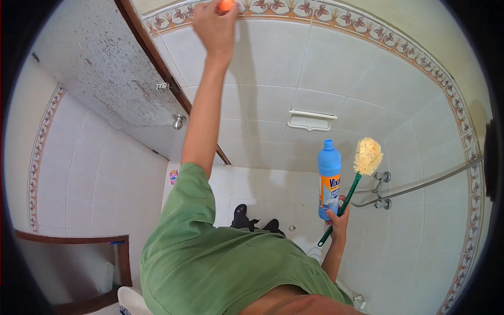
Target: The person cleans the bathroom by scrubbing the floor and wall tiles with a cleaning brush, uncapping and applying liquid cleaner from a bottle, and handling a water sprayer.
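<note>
Raised at the top of the view, my left hand point(216, 29) is closed on a small orange cap point(226, 5), in front of the patterned tile border. My right hand point(338, 221) holds two things at once on the right side. One is a blue bottle point(329, 176) with an orange and white label, upright, its neck uncovered. The other is a brush with a green handle point(341, 210) and a cream bristle head point(368, 156), tilted with the head up, just right of the bottle.
A white towel bar point(312, 121) is on the tiled wall. Taps point(383, 203) and a hose point(425, 184) are at the right. A door with a round knob point(179, 122) stands at the left. A floor drain point(292, 228) lies near my feet, and a pink packet point(173, 177) is by the wall.
</note>
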